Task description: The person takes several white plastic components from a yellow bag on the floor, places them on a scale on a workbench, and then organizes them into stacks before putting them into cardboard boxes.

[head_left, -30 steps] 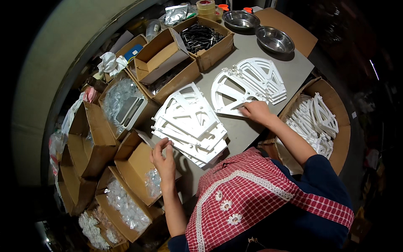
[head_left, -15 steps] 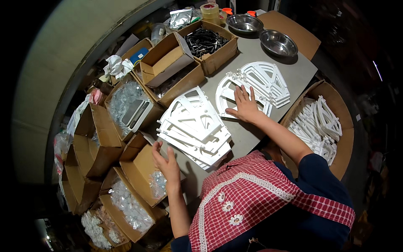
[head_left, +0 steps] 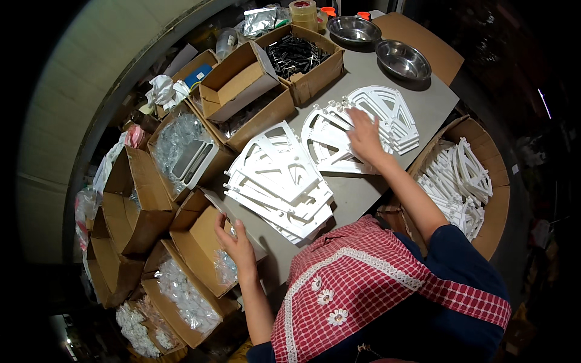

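Observation:
My right hand (head_left: 367, 138) reaches across the table and lies over white fan-shaped plastic frames, fingers stretched out and slightly blurred. Beneath and left of it is a spread-out frame (head_left: 325, 143); beyond it a tight stack of the same frames (head_left: 387, 112) lies to the right. Another pile of white frames (head_left: 275, 163), fanned out unevenly, rests nearer the table's left side. My left hand (head_left: 237, 247) hovers by the left table edge, beside a cardboard box, with thumb and fingers apart and nothing in it.
Two steel bowls (head_left: 404, 60) stand at the far end. A carton of black parts (head_left: 295, 57) and several open cardboard boxes (head_left: 136, 199), some holding clear bags, line the left side. To the right, a large carton (head_left: 497, 199) holds more white frames.
My right hand has moved slightly right, its fingers now closer together. The frame beneath it has slid a little left. My left hand has dropped slightly.

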`<action>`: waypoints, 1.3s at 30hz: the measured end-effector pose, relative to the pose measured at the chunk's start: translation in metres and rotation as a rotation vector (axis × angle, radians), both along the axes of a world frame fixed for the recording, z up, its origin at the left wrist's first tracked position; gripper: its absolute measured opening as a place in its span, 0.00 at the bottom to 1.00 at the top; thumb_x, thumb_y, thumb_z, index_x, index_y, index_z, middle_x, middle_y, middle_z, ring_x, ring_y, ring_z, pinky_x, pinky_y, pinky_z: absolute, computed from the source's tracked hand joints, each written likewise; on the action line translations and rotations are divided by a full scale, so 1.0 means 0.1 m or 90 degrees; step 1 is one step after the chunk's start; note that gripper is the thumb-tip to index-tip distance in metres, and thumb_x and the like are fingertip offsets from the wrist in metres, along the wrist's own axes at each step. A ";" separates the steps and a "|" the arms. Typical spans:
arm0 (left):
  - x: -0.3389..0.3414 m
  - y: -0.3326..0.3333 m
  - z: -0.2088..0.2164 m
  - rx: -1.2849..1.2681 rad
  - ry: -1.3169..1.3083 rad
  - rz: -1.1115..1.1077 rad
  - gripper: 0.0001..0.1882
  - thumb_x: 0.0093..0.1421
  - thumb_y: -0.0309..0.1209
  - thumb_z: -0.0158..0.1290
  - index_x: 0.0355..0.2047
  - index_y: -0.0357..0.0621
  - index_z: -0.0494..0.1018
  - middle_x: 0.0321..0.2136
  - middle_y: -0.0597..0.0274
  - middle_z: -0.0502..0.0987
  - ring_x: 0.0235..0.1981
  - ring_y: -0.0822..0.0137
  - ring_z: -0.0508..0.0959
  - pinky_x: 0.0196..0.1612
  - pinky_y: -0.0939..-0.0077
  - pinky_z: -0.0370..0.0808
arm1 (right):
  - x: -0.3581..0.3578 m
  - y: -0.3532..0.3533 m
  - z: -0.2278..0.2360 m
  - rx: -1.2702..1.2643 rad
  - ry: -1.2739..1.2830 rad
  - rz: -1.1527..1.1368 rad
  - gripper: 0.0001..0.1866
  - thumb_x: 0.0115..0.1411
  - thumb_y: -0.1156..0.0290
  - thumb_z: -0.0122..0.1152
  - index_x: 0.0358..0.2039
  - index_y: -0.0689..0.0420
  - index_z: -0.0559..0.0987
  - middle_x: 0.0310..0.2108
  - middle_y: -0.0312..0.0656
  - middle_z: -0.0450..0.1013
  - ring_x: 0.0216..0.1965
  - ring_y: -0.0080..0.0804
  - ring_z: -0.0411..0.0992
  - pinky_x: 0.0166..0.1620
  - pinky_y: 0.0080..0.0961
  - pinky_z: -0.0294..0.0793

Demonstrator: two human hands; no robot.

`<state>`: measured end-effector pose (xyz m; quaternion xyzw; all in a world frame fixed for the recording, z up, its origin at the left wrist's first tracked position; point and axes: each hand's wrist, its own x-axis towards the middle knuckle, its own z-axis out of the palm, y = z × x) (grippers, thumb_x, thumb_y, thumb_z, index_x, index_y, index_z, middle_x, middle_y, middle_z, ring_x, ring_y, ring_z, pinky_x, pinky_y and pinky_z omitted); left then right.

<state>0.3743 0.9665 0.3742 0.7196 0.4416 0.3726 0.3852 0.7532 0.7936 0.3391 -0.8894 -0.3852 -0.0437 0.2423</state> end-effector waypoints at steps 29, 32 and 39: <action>-0.01 -0.03 -0.08 0.088 0.141 -0.088 0.16 0.58 0.29 0.54 0.47 0.43 0.74 0.52 0.52 0.72 0.58 0.51 0.65 0.63 0.55 0.53 | -0.64 -0.44 0.09 -0.177 0.068 0.233 0.41 0.60 0.36 0.47 0.59 0.61 0.70 0.69 0.61 0.45 0.72 0.61 0.30 0.65 0.68 0.25; -0.01 -0.04 -0.05 0.079 0.129 -0.084 0.15 0.57 0.29 0.54 0.46 0.45 0.75 0.52 0.53 0.72 0.59 0.51 0.64 0.64 0.55 0.53 | -0.51 -0.48 -0.06 -0.200 -0.041 0.166 0.41 0.60 0.35 0.47 0.60 0.57 0.70 0.69 0.63 0.43 0.71 0.64 0.29 0.64 0.69 0.24; -0.03 -0.06 -0.06 0.084 0.163 -0.090 0.15 0.57 0.28 0.54 0.46 0.44 0.75 0.53 0.53 0.71 0.58 0.51 0.64 0.64 0.56 0.53 | -0.53 -0.44 -0.03 -0.195 -0.035 0.173 0.42 0.59 0.34 0.48 0.61 0.56 0.69 0.68 0.65 0.44 0.71 0.64 0.31 0.65 0.66 0.23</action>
